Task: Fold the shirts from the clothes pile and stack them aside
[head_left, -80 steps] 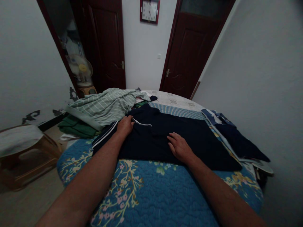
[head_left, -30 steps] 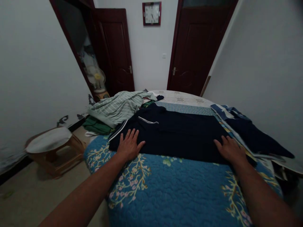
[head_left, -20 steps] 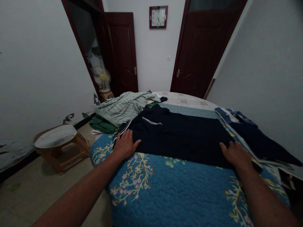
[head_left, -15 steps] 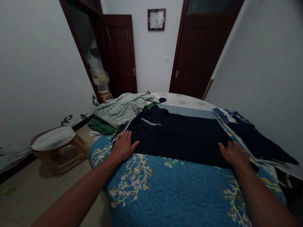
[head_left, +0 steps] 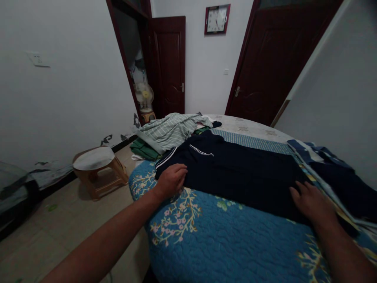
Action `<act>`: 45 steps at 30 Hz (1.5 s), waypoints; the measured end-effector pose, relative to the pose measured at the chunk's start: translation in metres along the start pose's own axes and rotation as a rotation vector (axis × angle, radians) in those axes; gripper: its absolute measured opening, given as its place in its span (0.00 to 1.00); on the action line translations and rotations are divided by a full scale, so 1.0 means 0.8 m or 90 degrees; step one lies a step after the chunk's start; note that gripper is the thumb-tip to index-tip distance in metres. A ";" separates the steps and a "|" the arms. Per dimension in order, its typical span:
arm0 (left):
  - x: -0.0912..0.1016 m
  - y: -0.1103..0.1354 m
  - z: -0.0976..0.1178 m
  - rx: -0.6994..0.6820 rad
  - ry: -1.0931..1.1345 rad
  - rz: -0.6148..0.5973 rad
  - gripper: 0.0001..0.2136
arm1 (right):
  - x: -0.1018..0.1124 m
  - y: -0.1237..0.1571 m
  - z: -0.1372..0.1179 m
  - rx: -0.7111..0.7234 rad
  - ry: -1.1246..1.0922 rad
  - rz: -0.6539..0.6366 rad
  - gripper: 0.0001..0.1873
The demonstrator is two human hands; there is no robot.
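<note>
A dark navy shirt point(head_left: 244, 169) with white-striped trim lies folded lengthwise across the blue floral bedspread point(head_left: 224, 239). At the shirt's near left edge, by the striped trim, my left hand point(head_left: 172, 179) is closed, its fingers bent down on the cloth and its thumb hidden. My right hand point(head_left: 313, 200) rests on the shirt's right end with fingers stretched and apart. Behind the shirt's left end is a heap with a pale green striped garment point(head_left: 167, 131) over a dark green cloth point(head_left: 144, 149).
Folded dark and blue-white clothes point(head_left: 341, 177) lie along the bed's right side. A stool point(head_left: 94, 161) with a pale top stands on the floor at left. Farther off are a fan point(head_left: 144, 94), two dark red doors point(head_left: 169, 67) and a wall clock point(head_left: 217, 19).
My view has turned left, so the scene sits farther right. My left hand has gone from lying flat and spread to bent fingers at the shirt's near edge. My right hand stays on the shirt.
</note>
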State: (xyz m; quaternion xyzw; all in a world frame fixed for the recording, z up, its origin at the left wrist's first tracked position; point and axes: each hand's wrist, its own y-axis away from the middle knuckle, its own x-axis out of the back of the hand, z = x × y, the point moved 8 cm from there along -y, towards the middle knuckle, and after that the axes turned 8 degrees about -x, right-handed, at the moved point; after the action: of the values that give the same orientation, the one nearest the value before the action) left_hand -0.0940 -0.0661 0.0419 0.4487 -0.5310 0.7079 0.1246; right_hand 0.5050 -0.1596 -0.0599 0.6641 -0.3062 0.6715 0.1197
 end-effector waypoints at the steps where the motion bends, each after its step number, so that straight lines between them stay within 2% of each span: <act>1: -0.002 -0.011 -0.014 0.042 0.000 0.008 0.11 | -0.002 0.001 -0.003 -0.004 -0.004 -0.010 0.45; 4: -0.016 -0.054 -0.053 0.143 0.011 -0.009 0.14 | 0.001 0.005 -0.004 -0.055 -0.006 -0.013 0.45; 9: -0.069 -0.118 -0.115 0.314 0.002 -0.124 0.26 | 0.011 0.009 -0.008 -0.072 -0.016 -0.016 0.43; 13: -0.110 -0.132 -0.155 0.408 -0.001 -0.163 0.33 | 0.020 0.013 -0.014 -0.069 -0.016 -0.003 0.40; 16: -0.126 -0.130 -0.171 0.446 0.011 -0.160 0.31 | 0.025 0.017 -0.018 -0.072 -0.006 0.009 0.39; 20: -0.125 -0.127 -0.176 0.454 0.035 -0.122 0.25 | 0.026 0.018 -0.021 -0.061 0.020 0.016 0.38; 25: -0.112 -0.132 -0.178 0.417 0.045 -0.083 0.12 | 0.019 0.016 -0.016 -0.060 0.036 0.014 0.37; 28: -0.105 -0.134 -0.176 0.390 0.030 -0.070 0.09 | 0.017 0.015 -0.015 -0.050 0.039 0.017 0.37; 32: -0.099 -0.136 -0.166 0.364 -0.021 -0.083 0.10 | 0.017 0.015 -0.016 -0.042 0.044 0.015 0.37; 37: -0.090 -0.133 -0.162 0.403 -0.077 -0.098 0.16 | 0.019 0.016 -0.018 -0.048 0.047 0.011 0.37; 45: -0.109 -0.131 -0.169 0.361 -0.001 -0.119 0.15 | 0.026 0.018 -0.022 -0.056 0.033 0.011 0.37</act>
State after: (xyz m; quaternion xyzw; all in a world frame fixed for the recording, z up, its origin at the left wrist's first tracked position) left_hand -0.0443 0.1191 0.0372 0.5130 -0.2687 0.8131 0.0589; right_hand 0.4805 -0.1661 -0.0421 0.6376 -0.3381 0.6756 0.1509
